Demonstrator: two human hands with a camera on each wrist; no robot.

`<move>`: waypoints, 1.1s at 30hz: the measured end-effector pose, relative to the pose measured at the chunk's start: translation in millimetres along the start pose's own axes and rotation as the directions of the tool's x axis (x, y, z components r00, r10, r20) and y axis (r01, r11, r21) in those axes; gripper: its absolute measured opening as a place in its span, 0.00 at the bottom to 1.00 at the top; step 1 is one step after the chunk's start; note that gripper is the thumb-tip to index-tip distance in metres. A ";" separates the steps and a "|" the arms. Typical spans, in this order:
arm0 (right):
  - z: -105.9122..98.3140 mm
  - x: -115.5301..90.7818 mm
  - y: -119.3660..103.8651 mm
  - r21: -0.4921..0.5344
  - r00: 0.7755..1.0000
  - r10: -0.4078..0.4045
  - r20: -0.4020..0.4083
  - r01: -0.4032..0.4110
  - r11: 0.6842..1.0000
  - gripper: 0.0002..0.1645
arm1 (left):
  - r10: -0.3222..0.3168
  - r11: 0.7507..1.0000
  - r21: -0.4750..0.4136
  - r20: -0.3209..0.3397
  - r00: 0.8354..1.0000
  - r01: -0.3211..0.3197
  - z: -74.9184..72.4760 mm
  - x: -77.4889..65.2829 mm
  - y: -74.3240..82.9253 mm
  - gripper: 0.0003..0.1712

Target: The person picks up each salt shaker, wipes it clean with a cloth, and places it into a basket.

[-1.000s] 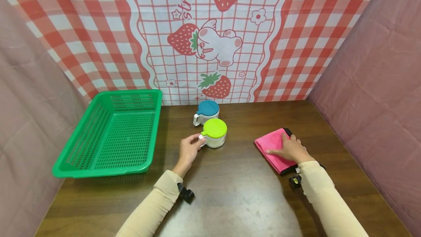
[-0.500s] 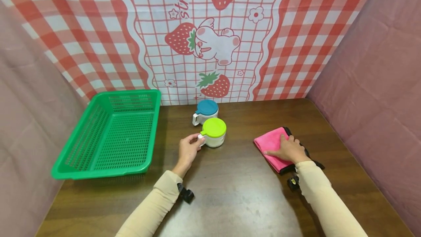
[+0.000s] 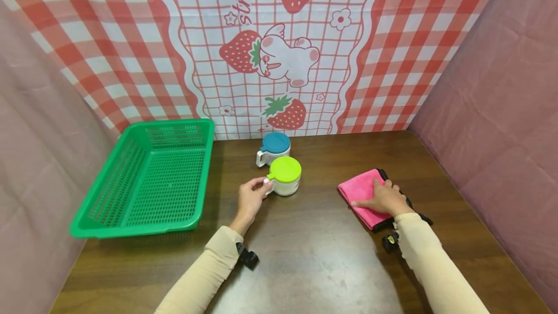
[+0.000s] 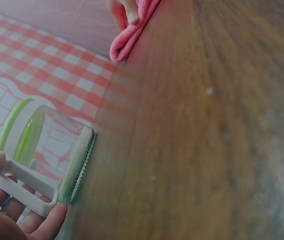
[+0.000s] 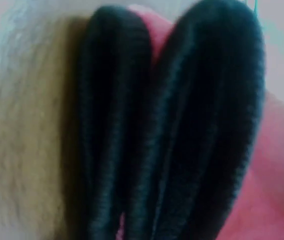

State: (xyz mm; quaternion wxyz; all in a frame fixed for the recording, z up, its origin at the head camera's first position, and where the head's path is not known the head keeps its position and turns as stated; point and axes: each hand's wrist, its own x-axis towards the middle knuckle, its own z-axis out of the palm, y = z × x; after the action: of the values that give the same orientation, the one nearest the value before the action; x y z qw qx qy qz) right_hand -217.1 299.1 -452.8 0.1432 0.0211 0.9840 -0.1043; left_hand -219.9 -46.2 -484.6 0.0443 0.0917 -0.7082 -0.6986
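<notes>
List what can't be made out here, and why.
Head view: lower front of the blue-lidded jar, behind the green-lidded jar.
Head view: part of the pink cloth, under the right hand.
Left wrist view: part of that hand, cut off by the top edge.
Right wrist view: the black edging's stitching, blurred.

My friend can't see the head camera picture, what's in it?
A person's left hand holds a lime-lidded cup, while the right hand rests on a folded pink cloth. A blue-lidded cup stands behind, with a green basket to the left.
</notes>
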 end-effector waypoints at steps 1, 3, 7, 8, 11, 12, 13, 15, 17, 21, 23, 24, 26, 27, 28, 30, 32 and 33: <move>0.1 0.2 0.2 0.004 1.000 0.003 0.003 -0.003 1.000 0.74 | 0.000 1.000 -0.004 -0.001 1.000 0.000 0.4 -0.2 0.1 0.16; 0.6 0.3 0.7 0.008 1.000 0.008 0.007 -0.008 1.000 0.75 | -0.002 1.000 -0.014 -0.002 1.000 0.001 1.0 -0.6 0.5 0.16; 0.1 1.8 -0.8 0.012 1.000 0.006 -0.004 -0.006 1.000 0.75 | -0.008 1.000 -0.021 -0.018 1.000 0.008 0.8 0.7 0.2 0.15; 0.1 1.7 -0.9 0.014 1.000 0.005 -0.010 -0.005 1.000 0.75 | -0.010 1.000 -0.021 -0.024 1.000 0.010 0.9 0.9 0.1 0.15; 0.6 1.1 -0.6 0.023 1.000 0.011 -0.026 -0.010 1.000 0.74 | -0.009 1.000 -0.014 -0.041 0.999 0.009 1.3 1.3 -0.4 0.13; 0.9 0.6 -0.5 0.023 0.999 0.015 -0.029 -0.014 1.000 0.74 | -0.007 1.000 -0.012 -0.043 0.999 0.006 1.5 1.1 -0.3 0.13; 1.1 0.1 -0.4 0.023 0.999 0.017 -0.031 -0.016 1.000 0.74 | -0.004 1.000 -0.011 -0.045 0.999 0.004 1.8 0.9 0.3 0.13; 1.8 -0.8 -0.4 0.021 0.999 0.022 -0.032 -0.021 1.000 0.74 | 0.001 1.000 -0.008 -0.047 0.999 -0.002 2.0 0.4 0.6 0.13; 2.3 -1.2 -1.0 0.021 0.999 0.024 -0.036 -0.024 0.999 0.73 | 0.009 1.000 -0.002 -0.053 0.999 -0.009 1.8 0.1 1.1 0.12; 2.4 -1.9 -3.7 0.030 0.999 0.019 -0.049 -0.017 0.999 0.71 | 0.009 1.000 0.002 -0.073 0.997 -0.009 0.7 -0.4 2.3 0.12; 1.8 -2.2 -4.9 0.036 0.998 0.013 -0.054 -0.011 0.999 0.70 | 0.011 1.000 0.009 -0.082 0.997 -0.011 0.1 -0.8 3.3 0.12; 1.1 -2.5 -5.6 0.041 0.999 0.011 -0.049 -0.009 0.999 0.69 | 0.008 1.000 0.007 -0.085 0.996 -0.008 -0.1 -1.0 3.7 0.11; -0.9 -3.2 -6.7 0.049 0.999 0.014 -0.034 -0.012 0.999 0.69 | 0.013 1.000 0.014 -0.090 0.996 -0.012 -0.1 -1.0 3.8 0.11; -2.2 -3.7 -7.2 0.054 0.999 0.017 -0.030 -0.016 0.998 0.68 | 0.015 1.000 0.013 -0.092 0.996 -0.014 0.2 -1.1 3.7 0.11; -3.4 -4.1 -7.7 0.056 0.999 0.023 -0.024 -0.021 0.998 0.68 | 0.017 1.000 0.012 -0.092 0.996 -0.016 0.4 -1.2 3.5 0.11; -5.9 -4.6 -8.5 0.057 0.999 0.035 -0.012 -0.034 0.998 0.67 | 0.016 1.000 0.009 -0.093 0.996 -0.015 0.8 -1.4 3.0 0.11; -7.0 -4.1 -8.6 0.052 0.999 0.045 -0.013 -0.044 0.998 0.66 | 0.013 1.000 0.006 -0.095 0.995 -0.013 1.0 -1.5 2.7 0.11; -7.2 -3.8 -8.7 0.050 0.999 0.046 -0.015 -0.045 0.998 0.66 | 0.013 1.000 0.008 -0.095 0.995 -0.012 0.9 -1.8 2.9 0.11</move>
State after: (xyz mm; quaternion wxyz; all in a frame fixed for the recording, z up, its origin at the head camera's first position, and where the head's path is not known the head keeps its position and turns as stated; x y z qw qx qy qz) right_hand -216.0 292.1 -443.2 0.1370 0.0479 0.9814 -0.1254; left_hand -218.5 -44.9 -481.6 0.0820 0.1207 -0.7085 -0.6904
